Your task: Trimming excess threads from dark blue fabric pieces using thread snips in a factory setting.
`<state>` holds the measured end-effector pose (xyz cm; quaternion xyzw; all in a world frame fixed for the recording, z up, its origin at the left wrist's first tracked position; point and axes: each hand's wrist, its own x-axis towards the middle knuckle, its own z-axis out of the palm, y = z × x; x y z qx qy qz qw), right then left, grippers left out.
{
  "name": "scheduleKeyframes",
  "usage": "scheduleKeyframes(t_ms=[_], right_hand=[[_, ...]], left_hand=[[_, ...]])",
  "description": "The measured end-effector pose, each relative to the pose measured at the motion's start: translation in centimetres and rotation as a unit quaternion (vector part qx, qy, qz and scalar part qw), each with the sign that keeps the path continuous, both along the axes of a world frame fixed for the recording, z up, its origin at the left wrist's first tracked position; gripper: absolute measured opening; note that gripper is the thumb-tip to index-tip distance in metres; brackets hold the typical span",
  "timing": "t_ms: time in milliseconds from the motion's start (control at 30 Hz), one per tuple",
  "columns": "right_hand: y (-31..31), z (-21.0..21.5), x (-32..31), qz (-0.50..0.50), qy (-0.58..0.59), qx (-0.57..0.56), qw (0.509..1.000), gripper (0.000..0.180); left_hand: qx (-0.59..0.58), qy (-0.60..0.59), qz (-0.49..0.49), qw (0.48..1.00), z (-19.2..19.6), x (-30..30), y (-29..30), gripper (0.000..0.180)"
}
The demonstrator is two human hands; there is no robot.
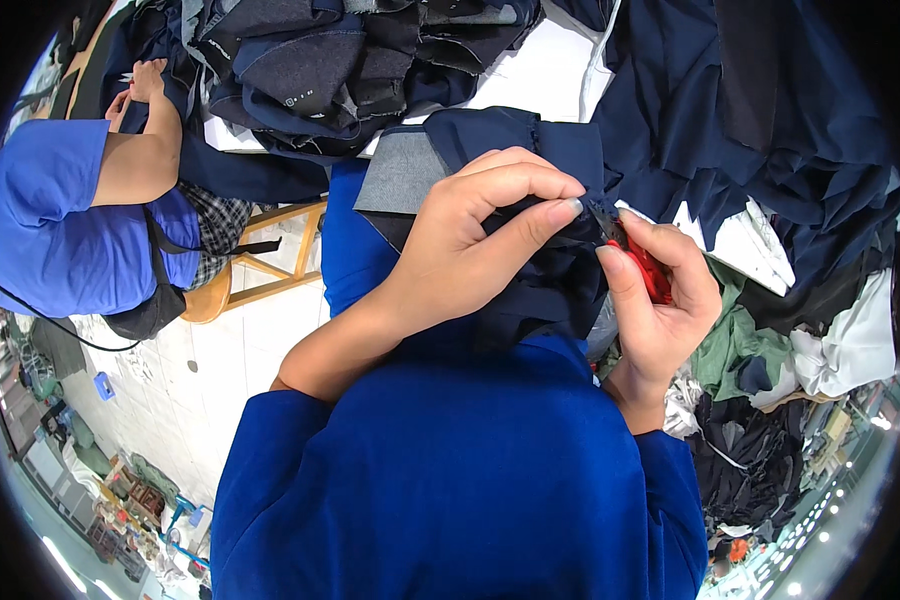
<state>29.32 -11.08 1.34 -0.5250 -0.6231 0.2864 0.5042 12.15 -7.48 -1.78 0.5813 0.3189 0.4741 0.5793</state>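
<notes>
My left hand [478,232] is closed, thumb and forefinger pinching the edge of a navy fabric piece [572,150]. The cloth drapes over my lap and up to the table edge, with a grey patch [398,172] showing on its left part. In my right hand [670,295] is a pair of thread snips with a red handle [650,272]. Their dark blades point at the fabric edge, close beside my left fingertips. Whether the blades touch a thread is too small to tell.
Dark cut fabric pieces [310,75] lie heaped on the white table [530,70], and more navy cloth [660,110] hangs at right. Green and white scraps [720,345] pile up beside my right arm. At left, a co-worker in blue [60,230] sits on a wooden stool [210,298].
</notes>
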Motion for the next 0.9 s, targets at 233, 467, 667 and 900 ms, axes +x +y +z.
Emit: scheduleKeyframes(t_ms=[233, 467, 667, 900], right_hand=[[0.0, -0.2, 0.0, -0.007, 0.005, 0.007, 1.0, 0.025], [-0.7, -0.5, 0.3, -0.009, 0.067, -0.044, 0.997, 0.031], [0.0, -0.4, 0.6, 0.115, 0.295, -0.09, 0.944, 0.048], [0.8, -1.1, -1.0, -0.019, 0.12, -0.077, 0.99, 0.011]], left_hand=[[-0.001, 0.015, 0.002, 1.0, 0.0, 0.0, 0.1, 0.012], [0.009, 0.036, -0.002, 0.999, 0.0, -0.1, 0.0, 0.012], [0.024, 0.038, -0.001, 0.999, -0.2, 0.0, 0.1, 0.012], [0.085, 0.09, 0.011, 0.992, -0.3, 0.1, 0.3, 0.01]])
